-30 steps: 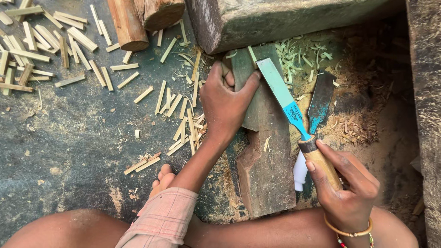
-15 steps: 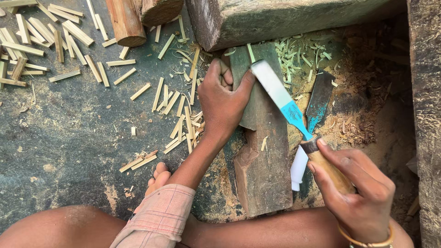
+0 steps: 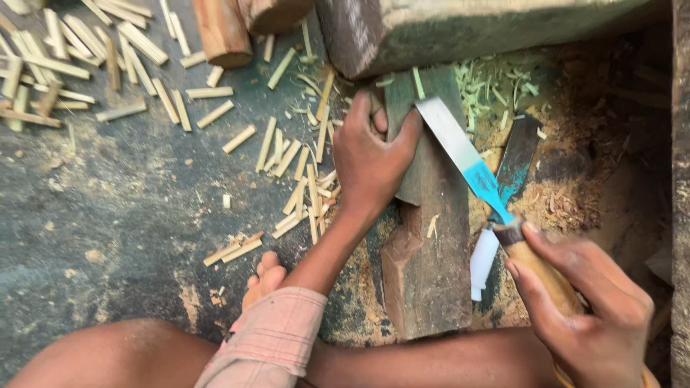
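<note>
My left hand [image 3: 370,154] rests on the upper end of a dark wooden chopping block [image 3: 428,259], its fingers pinching a thin green bamboo sliver [image 3: 417,82] that stands at the block's top edge. My right hand [image 3: 586,309] grips the wooden handle of a broad-bladed knife [image 3: 463,154] with a blue-painted base. The blade slants up to the left, its tip lying next to my left thumb and close to the sliver.
Cut bamboo sticks [image 3: 287,154] lie scattered over the dark floor on the left. A big log [image 3: 460,29] and two round wood pieces [image 3: 223,29] lie at the top. A second blade [image 3: 519,154] rests in sawdust to the right. My foot [image 3: 264,276] and legs are below.
The knife and my right hand have shifted slightly left and down, bringing the blade tip closer to my left thumb. My left hand stays on the block.
</note>
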